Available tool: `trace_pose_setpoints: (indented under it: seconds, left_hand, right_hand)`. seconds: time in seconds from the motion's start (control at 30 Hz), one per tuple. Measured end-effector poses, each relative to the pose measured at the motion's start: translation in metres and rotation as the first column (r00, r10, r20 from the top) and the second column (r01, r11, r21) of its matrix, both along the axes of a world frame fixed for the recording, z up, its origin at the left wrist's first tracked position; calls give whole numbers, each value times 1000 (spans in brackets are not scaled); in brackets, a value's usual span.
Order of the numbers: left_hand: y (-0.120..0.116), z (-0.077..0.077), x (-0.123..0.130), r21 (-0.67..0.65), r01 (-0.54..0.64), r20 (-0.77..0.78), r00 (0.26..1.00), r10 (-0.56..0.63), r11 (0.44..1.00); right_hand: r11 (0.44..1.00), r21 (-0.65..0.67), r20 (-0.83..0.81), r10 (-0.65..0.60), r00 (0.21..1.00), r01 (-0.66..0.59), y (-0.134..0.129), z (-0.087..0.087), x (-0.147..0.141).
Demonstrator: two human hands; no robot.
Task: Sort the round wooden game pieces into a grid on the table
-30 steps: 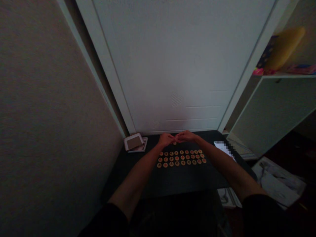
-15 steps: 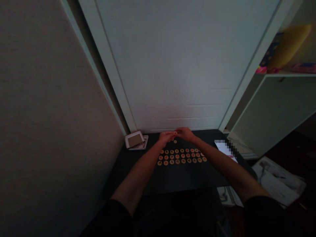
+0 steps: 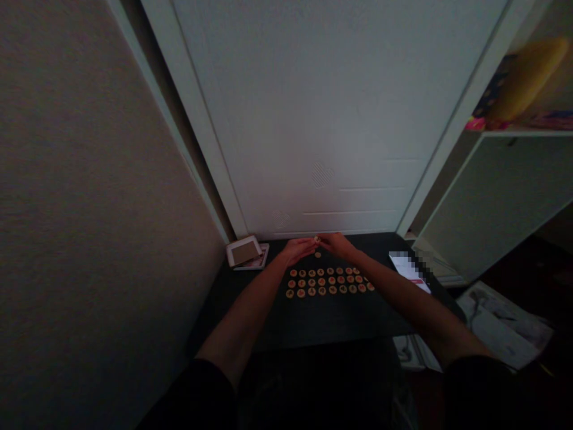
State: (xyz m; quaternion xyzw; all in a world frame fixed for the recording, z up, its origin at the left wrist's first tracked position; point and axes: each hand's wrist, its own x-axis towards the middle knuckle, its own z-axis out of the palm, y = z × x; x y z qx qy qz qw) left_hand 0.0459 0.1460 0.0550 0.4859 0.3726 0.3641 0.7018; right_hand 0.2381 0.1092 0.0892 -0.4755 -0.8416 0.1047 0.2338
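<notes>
Above the back of the dark table, my left hand and my right hand meet at their fingertips. Between them is a small round Chinese chess piece, pinched from both sides. Just below it, a single Chinese chess piece lies on the table. Nearer to me, several round pieces with red or dark characters form three rows, among them a piece in the front row. My right forearm hides the right end of the rows.
Shallow boxes are stacked at the table's back left corner. A white sheet or device, partly blurred out, lies at the right. A white panel rises behind the table. Boxes rest low on the right.
My hands have shifted slightly, and the piece between the fingertips shows more clearly. The view has tilted a little. The rows on the table look the same.
</notes>
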Motion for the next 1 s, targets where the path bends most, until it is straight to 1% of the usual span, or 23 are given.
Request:
trace_pose_setpoints:
  seconds: [0.07,0.17,0.27,0.37,0.43,0.53,0.63,0.7,0.8,0.93,1.0]
  left_hand:
    - [2,1,-3,-36,26,11,1000,-25,999]
    - [3,6,-6,-73,65,-32,997,-68,995]
    - [3,13,-10,-96,129,-83,987,-137,987]
    - [1,22,-14,-130,199,-94,973,-211,971]
    - [-1,27,-16,-160,262,-84,957,-278,952]
    - [-3,32,-20,-202,370,-49,921,-386,907]
    - [-4,32,-24,-197,442,1,893,-451,875]
    - [-4,32,-26,-190,460,19,885,-465,867]
    - [-5,29,-29,-194,450,14,890,-456,872]
    - [-8,23,-38,-203,411,-39,904,-427,889]
    - [-10,20,-45,-209,400,-85,902,-424,892]
  right_hand:
    - [999,34,43,12,999,-14,-3,1,-1]
    - [998,64,87,18,996,-24,-7,4,-1]
    - [997,81,114,7,993,-17,-12,7,-2]
    - [996,86,120,-11,993,0,-17,9,-2]
    - [995,95,113,-11,994,1,-21,7,-2]
    - [992,123,89,-5,996,-6,-26,2,-3]
    - [992,128,76,-12,997,3,-30,-3,-5]
    - [993,116,81,-16,997,6,-32,-5,-7]
    - [994,107,75,-18,997,10,-35,-7,-10]
    - [994,109,28,-13,1000,10,-41,-14,-17]
    - [995,103,30,-11,999,8,-44,-18,-23]
